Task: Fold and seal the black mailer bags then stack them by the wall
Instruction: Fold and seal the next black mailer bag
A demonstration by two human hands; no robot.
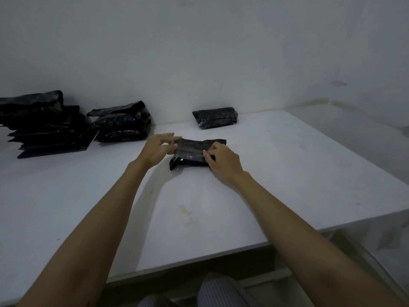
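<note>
Dim table (254, 196): right hand (222, 161) hides mailer bag (190, 151) corner.

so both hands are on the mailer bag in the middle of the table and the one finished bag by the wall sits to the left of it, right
Not quite. In the head view both hands, left hand and right hand, are on the mailer bag mid-table, but the single finished bag by the wall sits to its right, not left. The bags on the left are piles.
</note>
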